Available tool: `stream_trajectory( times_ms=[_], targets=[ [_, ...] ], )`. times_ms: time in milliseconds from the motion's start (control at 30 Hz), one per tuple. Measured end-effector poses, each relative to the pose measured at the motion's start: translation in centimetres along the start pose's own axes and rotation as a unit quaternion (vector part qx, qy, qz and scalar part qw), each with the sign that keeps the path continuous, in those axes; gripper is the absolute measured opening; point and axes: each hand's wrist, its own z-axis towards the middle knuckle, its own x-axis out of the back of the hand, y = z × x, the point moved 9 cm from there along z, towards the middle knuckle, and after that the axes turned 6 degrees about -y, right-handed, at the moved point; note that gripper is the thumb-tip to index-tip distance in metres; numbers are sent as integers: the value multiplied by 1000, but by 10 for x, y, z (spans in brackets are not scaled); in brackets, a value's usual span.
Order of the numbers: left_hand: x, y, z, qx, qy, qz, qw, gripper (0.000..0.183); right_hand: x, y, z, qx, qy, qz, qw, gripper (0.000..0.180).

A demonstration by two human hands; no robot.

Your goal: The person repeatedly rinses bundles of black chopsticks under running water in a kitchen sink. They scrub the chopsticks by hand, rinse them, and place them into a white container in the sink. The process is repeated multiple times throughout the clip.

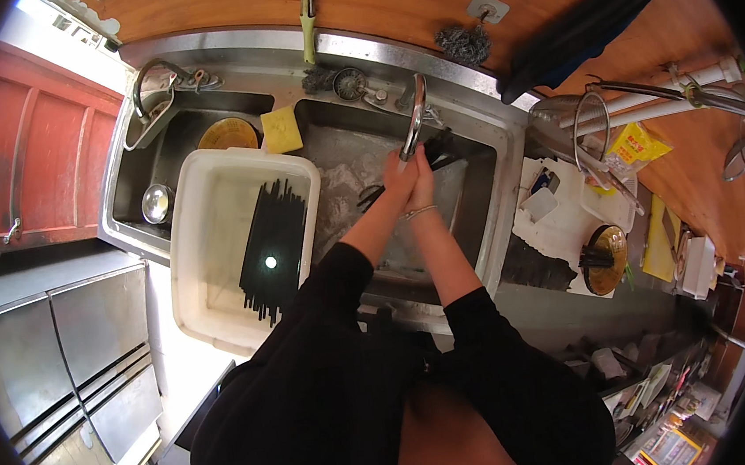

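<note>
Both my hands are together under the curved spout of the chrome faucet [416, 112] over the right sink basin [373, 126]. My left hand [399, 172] and my right hand [422, 178] clasp a bundle of black chopsticks [442, 150]; its ends stick out beyond the fingers. Which hand grips more of it is hidden. Foamy water lies in the basin below. To the left, a white plastic tub [204, 247] holds many more black chopsticks [273, 241] lying side by side. A yellow sponge [282, 130] rests at the tub's back edge.
The left basin [132, 180] holds an amber basket [228, 135] and a metal bowl [158, 203]. A second faucet [149, 72] stands behind it. A green-handled peeler [308, 25] and steel wool [464, 45] hang on the wall. On the right counter is an amber bowl [616, 261] with dark sticks.
</note>
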Motion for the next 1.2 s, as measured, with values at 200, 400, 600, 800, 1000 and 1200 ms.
stream_trajectory(
  times_ms=[200, 400, 600, 800, 1000, 1200],
  targets=[
    [26, -11, -13, 47, -81, 184, 978, 61, -13, 37, -26, -119, -37, 46, 991, 51],
    [41, -23, -9, 58, -31, 98, 993, 55, -14, 56, -19, -160, -54, -37, 985, 61],
    [43, -26, -4, 36, 10, -71, 997, 48, -3, 41, -11, -129, -27, -61, 989, 63],
    [45, -24, -3, -9, 103, -45, 994, 41, -8, 38, -7, -127, -67, -29, 989, 47],
    [27, -50, 9, 15, 67, 96, 993, 59, -1, 46, -23, -223, -37, 0, 974, 43],
    [37, -13, -27, -168, 211, 146, 952, 51, 10, 39, 1, -107, -55, -83, 989, 27]
  ],
)
